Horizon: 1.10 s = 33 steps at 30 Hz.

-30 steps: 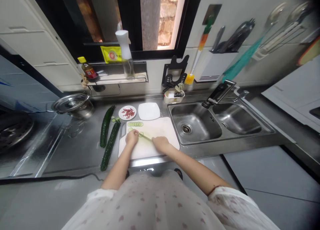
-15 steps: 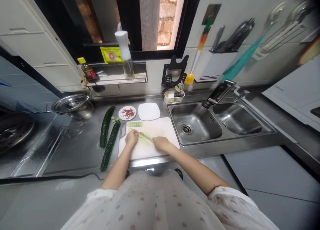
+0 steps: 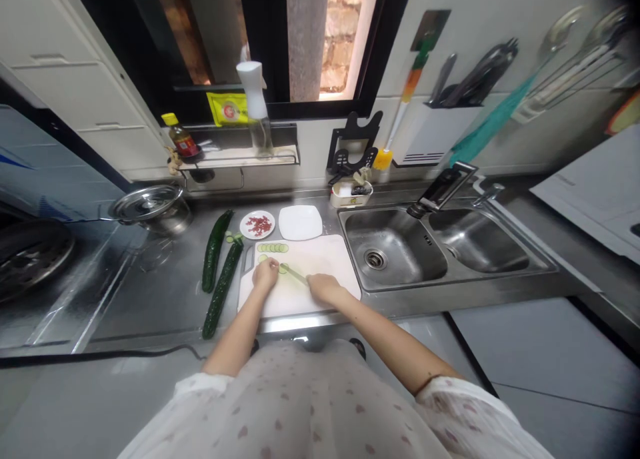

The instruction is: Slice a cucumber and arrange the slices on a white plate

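My right hand (image 3: 324, 288) is closed round the handle of a knife (image 3: 295, 274) over the white cutting board (image 3: 320, 256). The blade points left, its tip at a pale green cucumber slice (image 3: 283, 268). Just left of that tip, my left hand (image 3: 266, 272) is closed with its fingers pinched together; what they hold, if anything, is too small to make out. Another slice lies partly behind these fingers. Along the board's far left runs a row of overlapping cucumber slices (image 3: 273, 248). Two dark green cucumbers, a whole one (image 3: 215, 252) and a cut one (image 3: 223, 289), lie left of the board.
Behind the board are a round plate (image 3: 245, 233) with chopped red bits and a white square plate (image 3: 300, 222). A double sink (image 3: 395, 246) lies to the right. At the left stand a lidded steel pot (image 3: 173, 222) and a stove (image 3: 35, 259). A shelf (image 3: 225, 156) holds bottles.
The view has shifted slightly, so the surroundings appear a little further right. Both hands and the knife stay nearly in place over the board.
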Motion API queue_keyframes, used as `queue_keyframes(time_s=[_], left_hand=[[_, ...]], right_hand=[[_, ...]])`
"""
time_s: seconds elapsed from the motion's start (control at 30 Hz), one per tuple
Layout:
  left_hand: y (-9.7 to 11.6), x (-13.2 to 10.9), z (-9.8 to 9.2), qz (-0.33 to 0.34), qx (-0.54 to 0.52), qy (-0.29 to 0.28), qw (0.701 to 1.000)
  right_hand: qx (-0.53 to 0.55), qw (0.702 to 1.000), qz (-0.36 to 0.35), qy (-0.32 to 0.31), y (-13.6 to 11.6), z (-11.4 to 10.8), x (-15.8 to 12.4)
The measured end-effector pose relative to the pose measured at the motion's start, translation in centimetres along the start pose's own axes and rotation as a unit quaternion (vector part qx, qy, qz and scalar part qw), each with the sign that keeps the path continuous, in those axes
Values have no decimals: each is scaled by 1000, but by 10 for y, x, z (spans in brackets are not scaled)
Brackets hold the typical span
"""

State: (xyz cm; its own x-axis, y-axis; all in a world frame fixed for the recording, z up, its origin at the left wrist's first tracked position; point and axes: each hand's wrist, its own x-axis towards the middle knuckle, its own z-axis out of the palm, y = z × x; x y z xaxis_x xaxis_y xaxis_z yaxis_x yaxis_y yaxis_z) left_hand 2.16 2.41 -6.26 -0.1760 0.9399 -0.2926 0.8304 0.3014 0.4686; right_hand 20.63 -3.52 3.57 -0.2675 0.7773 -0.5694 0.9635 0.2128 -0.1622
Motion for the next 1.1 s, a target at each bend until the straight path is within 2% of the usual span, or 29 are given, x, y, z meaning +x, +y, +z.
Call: queue_keyframes(time_s=[0.7, 1.1], left_hand=[[0, 1, 1, 3, 3, -1, 1000], [-1, -1, 3, 11, -1, 10, 1000]], right_hand=[[-3, 1000, 4, -1, 0, 2, -5], [6, 1000, 18, 3, 6, 13, -9]])
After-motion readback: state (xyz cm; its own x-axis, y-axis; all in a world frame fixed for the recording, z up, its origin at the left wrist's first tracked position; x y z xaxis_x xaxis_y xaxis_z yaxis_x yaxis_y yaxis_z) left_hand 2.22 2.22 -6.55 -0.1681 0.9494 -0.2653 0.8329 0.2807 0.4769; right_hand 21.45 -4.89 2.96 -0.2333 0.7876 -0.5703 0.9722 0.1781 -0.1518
